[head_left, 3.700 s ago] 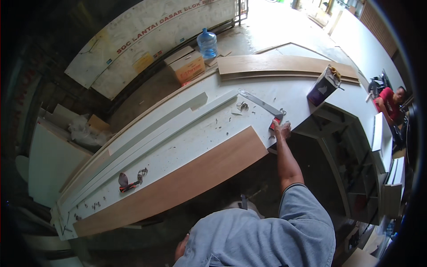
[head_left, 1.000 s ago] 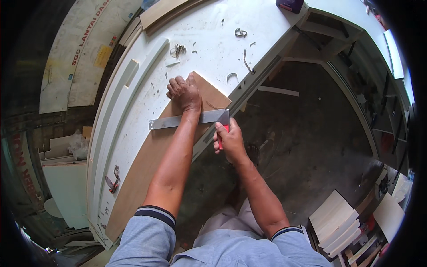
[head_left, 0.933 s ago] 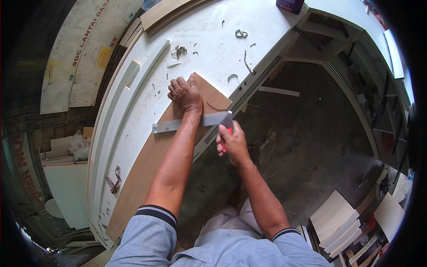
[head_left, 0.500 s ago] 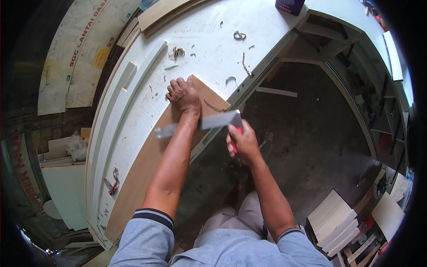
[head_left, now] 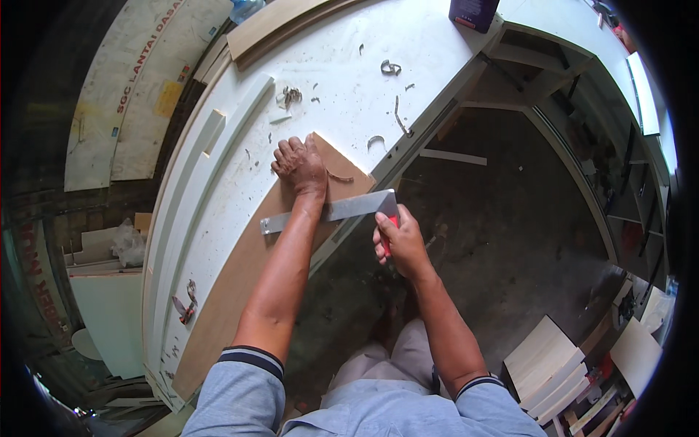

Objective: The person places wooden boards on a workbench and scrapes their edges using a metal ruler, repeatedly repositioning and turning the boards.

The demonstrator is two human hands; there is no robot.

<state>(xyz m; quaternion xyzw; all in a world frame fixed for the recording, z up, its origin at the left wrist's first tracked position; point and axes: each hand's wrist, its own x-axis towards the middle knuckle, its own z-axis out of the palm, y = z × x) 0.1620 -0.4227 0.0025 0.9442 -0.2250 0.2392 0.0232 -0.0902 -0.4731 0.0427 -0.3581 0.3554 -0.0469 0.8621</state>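
My left hand (head_left: 300, 164) presses on the brown plank (head_left: 222, 306) near its far end, fingers bent at the edge. My right hand (head_left: 397, 240) grips the red handle of a hand saw, its long metal blade (head_left: 349, 205) lying crosswise over the plank, partly hidden behind my left forearm. A thin curled brown strip (head_left: 341, 177) lies at the plank's end. The plank rests on a white bench top (head_left: 408, 51) scattered with shavings and bits.
Long white strips (head_left: 244, 109) run along the bench's left side. A red-handled tool (head_left: 186, 313) lies near them. Plywood boards (head_left: 255, 33) and a purple can (head_left: 470, 14) are at the back. A dark cabinet frame (head_left: 531, 58) stands right, stacked boards (head_left: 542, 360) lower right.
I have turned toward the plank and put my left hand on it. Over the last second the saw and my right hand have shifted right and slightly toward me.
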